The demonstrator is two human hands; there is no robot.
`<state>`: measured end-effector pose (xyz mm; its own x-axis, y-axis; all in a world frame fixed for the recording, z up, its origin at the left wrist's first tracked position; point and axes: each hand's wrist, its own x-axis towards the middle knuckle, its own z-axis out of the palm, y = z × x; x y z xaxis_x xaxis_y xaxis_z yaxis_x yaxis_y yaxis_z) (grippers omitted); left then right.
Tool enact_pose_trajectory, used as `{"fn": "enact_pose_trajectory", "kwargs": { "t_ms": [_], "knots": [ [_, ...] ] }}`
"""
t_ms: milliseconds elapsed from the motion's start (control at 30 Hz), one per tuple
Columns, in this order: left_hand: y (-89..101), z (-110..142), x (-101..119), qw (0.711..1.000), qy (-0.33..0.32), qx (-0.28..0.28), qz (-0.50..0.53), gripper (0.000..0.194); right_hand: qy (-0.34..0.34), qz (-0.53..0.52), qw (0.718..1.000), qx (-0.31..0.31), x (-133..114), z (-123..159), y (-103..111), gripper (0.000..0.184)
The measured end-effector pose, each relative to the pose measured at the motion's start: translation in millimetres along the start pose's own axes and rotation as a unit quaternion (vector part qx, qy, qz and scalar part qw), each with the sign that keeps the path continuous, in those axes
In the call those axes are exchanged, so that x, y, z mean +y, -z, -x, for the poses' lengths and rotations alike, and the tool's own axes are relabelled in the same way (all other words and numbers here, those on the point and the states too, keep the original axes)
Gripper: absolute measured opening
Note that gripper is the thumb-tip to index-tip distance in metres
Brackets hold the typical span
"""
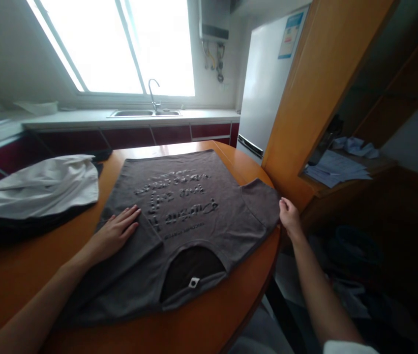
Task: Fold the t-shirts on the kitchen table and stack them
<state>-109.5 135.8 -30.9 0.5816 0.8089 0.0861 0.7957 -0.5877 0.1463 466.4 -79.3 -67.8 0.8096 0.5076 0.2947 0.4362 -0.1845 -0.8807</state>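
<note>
A grey-brown T-shirt (190,216) with raised lettering lies spread flat on the round orange table (10,275), its neck opening toward me. My left hand (115,231) rests flat on the shirt's left side, fingers stretched out. At the table's right edge my right hand (289,216) pinches the end of the shirt's right sleeve.
A white garment (46,184) lies on dark cloth at the table's left. Behind are a kitchen counter with a sink (144,113), a white fridge (268,83) and a wooden cabinet (315,98) holding papers (336,169) close on the right.
</note>
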Motion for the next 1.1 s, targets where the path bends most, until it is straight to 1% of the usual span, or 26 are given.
{"fn": "enact_pose_trajectory", "kwargs": {
  "t_ms": [67, 167, 333, 433, 500, 533, 600, 667, 767, 833, 900, 933, 1000, 1100],
  "knots": [
    [1.0, 0, 2, 1.000, 0.003, -0.005, 0.001, 0.070, -0.060, -0.063, 0.996, -0.001, 14, -5, -2, 0.059],
    [1.0, 1, 3, 1.000, 0.008, -0.007, 0.002, 0.072, -0.099, -0.134, 0.986, -0.024, 24, -8, -4, 0.057],
    [-2.0, 0, 0, 1.000, -0.001, 0.007, 0.012, 0.070, -0.135, -0.221, 0.964, -0.053, 19, -14, -2, 0.053],
    [-2.4, 0, -1, 1.000, 0.000, 0.008, 0.018, 0.072, -0.155, -0.232, 0.959, -0.039, 11, -18, -1, 0.057],
    [-1.7, 0, 0, 1.000, 0.000, 0.007, 0.020, 0.076, -0.132, -0.226, 0.965, -0.009, 2, -18, 2, 0.061],
    [-1.3, 0, 1, 1.000, 0.000, 0.008, 0.020, 0.078, -0.106, -0.221, 0.969, 0.007, -4, -17, 4, 0.062],
    [-0.8, 0, 2, 1.000, 0.003, 0.009, 0.019, 0.081, -0.029, -0.202, 0.979, 0.023, -21, -13, 9, 0.063],
    [-1.0, 0, 2, 1.000, 0.003, 0.013, 0.019, 0.080, 0.062, -0.171, 0.983, 0.006, -44, -5, 14, 0.062],
    [-2.0, 1, 1, 1.000, -0.002, 0.022, 0.022, 0.075, 0.177, -0.135, 0.972, -0.073, -85, 14, 20, 0.061],
    [-2.5, 1, 1, 0.999, -0.003, 0.025, 0.023, 0.072, 0.240, -0.117, 0.953, -0.141, -111, 30, 19, 0.063],
    [-2.9, 2, 0, 0.999, -0.003, 0.028, 0.023, 0.070, 0.294, -0.094, 0.928, -0.210, -133, 50, 15, 0.064],
    [-3.1, 2, 0, 0.999, -0.003, 0.029, 0.022, 0.070, 0.315, -0.080, 0.913, -0.248, -141, 61, 11, 0.063],
    [-3.7, 1, -1, 0.999, -0.007, 0.031, 0.018, 0.069, 0.346, -0.047, 0.873, -0.340, -153, 83, 3, 0.060],
    [-5.3, 1, -3, 0.999, -0.013, 0.029, 0.014, 0.067, 0.377, -0.017, 0.796, -0.474, -160, 110, -7, 0.057]
  ]
}}
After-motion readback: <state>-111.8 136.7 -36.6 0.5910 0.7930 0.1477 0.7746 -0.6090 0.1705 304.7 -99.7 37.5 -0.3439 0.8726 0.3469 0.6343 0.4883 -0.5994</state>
